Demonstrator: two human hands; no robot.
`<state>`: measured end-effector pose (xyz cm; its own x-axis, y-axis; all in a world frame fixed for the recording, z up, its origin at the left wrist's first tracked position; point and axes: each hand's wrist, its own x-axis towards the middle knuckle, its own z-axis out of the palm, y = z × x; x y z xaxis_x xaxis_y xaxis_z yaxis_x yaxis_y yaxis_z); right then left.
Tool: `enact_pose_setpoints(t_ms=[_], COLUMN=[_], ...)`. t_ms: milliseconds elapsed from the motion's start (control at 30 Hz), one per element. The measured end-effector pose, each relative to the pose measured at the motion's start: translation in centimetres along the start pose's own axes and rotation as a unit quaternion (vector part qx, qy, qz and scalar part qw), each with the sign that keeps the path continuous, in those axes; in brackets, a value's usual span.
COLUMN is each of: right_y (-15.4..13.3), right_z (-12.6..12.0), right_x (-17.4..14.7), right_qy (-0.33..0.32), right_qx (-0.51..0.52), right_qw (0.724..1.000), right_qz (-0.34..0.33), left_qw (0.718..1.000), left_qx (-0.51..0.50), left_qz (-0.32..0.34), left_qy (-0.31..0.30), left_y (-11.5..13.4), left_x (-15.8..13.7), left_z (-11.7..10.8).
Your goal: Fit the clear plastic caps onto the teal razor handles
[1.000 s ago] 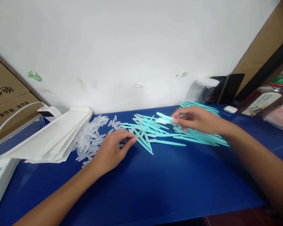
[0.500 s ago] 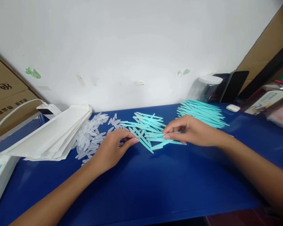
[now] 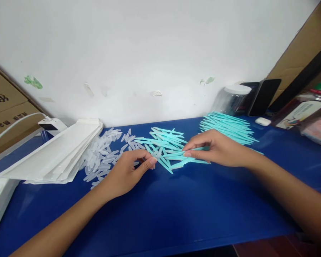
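My left hand (image 3: 131,171) pinches a small translucent plastic cap (image 3: 158,153) between thumb and forefinger. Opposite it, my right hand (image 3: 214,149) has thumb and fingertips closed on a slim teal stick (image 3: 179,154) that looks like an eyebrow razor, its tip towards the left hand. Both hands hover at the front of a loose, crisscrossed pile of teal razors (image 3: 163,137). Left of that pile many translucent caps (image 3: 103,151) lie scattered, partly behind my left hand. A neater stack of teal razors (image 3: 227,126) lies beyond my right hand.
White paper bags (image 3: 59,150) lie fanned at the left, by a white cabled device (image 3: 52,125) and a cardboard box (image 3: 8,107). At the back right stand a clear jar (image 3: 231,100), a dark phone (image 3: 264,96), a white case (image 3: 262,121) and a bottle (image 3: 299,110).
The view has shifted slightly. My left thumb and fingers have shifted a little around the cap. My right hand keeps its grip on the razor, almost unmoved.
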<state>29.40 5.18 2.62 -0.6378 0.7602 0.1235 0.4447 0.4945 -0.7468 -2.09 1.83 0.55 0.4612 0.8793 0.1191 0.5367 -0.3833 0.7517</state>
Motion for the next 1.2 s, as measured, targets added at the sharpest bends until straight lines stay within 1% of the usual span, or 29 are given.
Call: enact_pose_setpoints(t_ms=[67,133,200,267,333,400,467,533,800,1033,1200], right_y=[0.0,0.0,0.0,-0.1,-0.2,-0.3,-0.4,-0.4,-0.3,-0.4,-0.6], right_z=[0.1,0.3,0.5,0.6,0.7,0.8,0.9,1.0,0.9,1.0,1.2], right_x=[0.0,0.0,-0.1,-0.2,-0.3,-0.4,-0.4,-0.3,-0.4,-0.3,-0.2], right_qy=[0.023,0.047,0.071,0.088,0.096,0.104,0.112,0.118,0.131,0.135,0.138], right_qx=[-0.019,-0.034,-0.052,-0.072,-0.090,-0.103,-0.111,-0.119,-0.129,-0.129,-0.132], right_qw=[0.999,0.997,0.992,0.986,0.979,0.973,0.967,0.964,0.960,0.958,0.957], right_qz=[-0.027,-0.056,-0.091,-0.125,-0.156,-0.179,-0.199,-0.207,-0.213,-0.219,-0.220], left_qw=[0.997,0.984,0.957,0.925,0.899,0.880,0.867,0.859,0.843,0.834,0.818], left_qx=[-0.066,-0.155,-0.256,-0.338,-0.392,-0.425,-0.445,-0.456,-0.474,-0.488,-0.512], left_qz=[-0.017,-0.042,-0.078,-0.114,-0.140,-0.160,-0.174,-0.181,-0.202,-0.205,-0.207], left_qy=[-0.034,-0.078,-0.115,-0.130,-0.134,-0.138,-0.142,-0.146,-0.154,-0.154,-0.158], left_y=[0.2,0.3,0.4,0.4,0.3,0.1,-0.2,-0.3,-0.4,-0.4,-0.1], left_x=[0.0,0.0,0.0,0.0,0.0,-0.1,0.0,0.0,0.1,0.0,0.1], left_z=[-0.2,-0.4,-0.5,-0.4,-0.2,0.0,0.0,0.1,-0.1,-0.2,-0.1])
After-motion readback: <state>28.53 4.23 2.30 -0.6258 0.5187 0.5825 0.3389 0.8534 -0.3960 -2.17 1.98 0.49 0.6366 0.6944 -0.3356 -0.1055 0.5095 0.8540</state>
